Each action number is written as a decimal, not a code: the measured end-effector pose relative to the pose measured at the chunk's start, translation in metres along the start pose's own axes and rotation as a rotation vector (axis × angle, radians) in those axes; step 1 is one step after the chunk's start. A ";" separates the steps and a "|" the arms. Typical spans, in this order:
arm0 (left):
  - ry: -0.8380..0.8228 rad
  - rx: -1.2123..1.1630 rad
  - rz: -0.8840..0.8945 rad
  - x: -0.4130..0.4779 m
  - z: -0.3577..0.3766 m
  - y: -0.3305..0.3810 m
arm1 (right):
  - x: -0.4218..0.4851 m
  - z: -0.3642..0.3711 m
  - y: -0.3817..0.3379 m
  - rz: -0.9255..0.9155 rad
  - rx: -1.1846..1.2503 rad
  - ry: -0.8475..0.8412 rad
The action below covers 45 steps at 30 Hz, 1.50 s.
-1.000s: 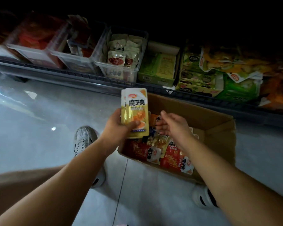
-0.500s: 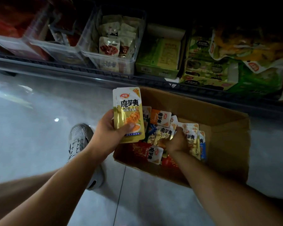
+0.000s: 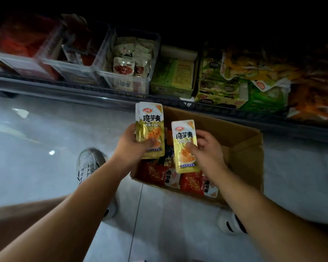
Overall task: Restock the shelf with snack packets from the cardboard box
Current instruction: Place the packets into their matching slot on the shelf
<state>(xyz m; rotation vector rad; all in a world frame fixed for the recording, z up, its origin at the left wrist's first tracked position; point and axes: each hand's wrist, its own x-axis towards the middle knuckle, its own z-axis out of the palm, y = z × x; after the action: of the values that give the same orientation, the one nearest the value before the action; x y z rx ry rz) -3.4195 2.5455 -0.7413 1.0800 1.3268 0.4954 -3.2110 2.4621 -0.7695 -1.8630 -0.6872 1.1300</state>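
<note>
Head view, frame centre: forearms reaching up from both lower corners. Left hand [image 3: 130, 146] curled round a stack of yellow snack packets [image 3: 150, 125], thumb across the front. Right hand [image 3: 206, 150] just beside, pinching a single yellow packet [image 3: 185, 144] upright over the open cardboard box [image 3: 240, 148], below the shelf [image 3: 102, 91].

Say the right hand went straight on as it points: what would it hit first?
Probably the stack in the left hand; the right hand, holding a packet, points toward it. Depth unclear.
</note>
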 end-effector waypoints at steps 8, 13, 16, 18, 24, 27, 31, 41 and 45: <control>-0.212 -0.168 -0.037 -0.023 0.014 0.004 | -0.020 0.016 -0.051 -0.147 -0.002 0.025; -0.289 -0.368 -0.072 -0.020 0.011 -0.003 | -0.013 0.014 -0.045 -0.100 -0.058 0.072; -0.310 -0.331 -0.064 -0.016 0.013 -0.003 | -0.011 0.015 -0.042 -0.096 -0.074 0.051; -0.298 -0.284 -0.061 -0.013 0.016 -0.003 | -0.009 0.017 -0.040 -0.106 -0.088 0.024; -0.166 -0.164 -0.018 -0.003 0.014 -0.001 | 0.029 -0.016 0.016 0.052 -0.152 0.049; -0.153 -0.088 -0.005 -0.001 0.010 -0.003 | 0.050 -0.049 0.084 0.210 -0.397 0.099; -0.124 -0.024 -0.005 0.000 0.010 -0.009 | 0.058 -0.062 0.137 0.314 -0.541 0.081; -0.087 -0.019 -0.027 0.007 0.011 -0.011 | 0.074 -0.053 0.147 0.304 -0.507 0.147; -0.091 -0.020 -0.021 0.007 0.011 -0.008 | 0.061 -0.061 0.120 0.142 -0.463 0.191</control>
<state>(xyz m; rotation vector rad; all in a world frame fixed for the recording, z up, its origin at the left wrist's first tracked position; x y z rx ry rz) -3.4096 2.5435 -0.7531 1.0587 1.2497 0.4381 -3.1258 2.4267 -0.8845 -2.4084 -0.7606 0.9135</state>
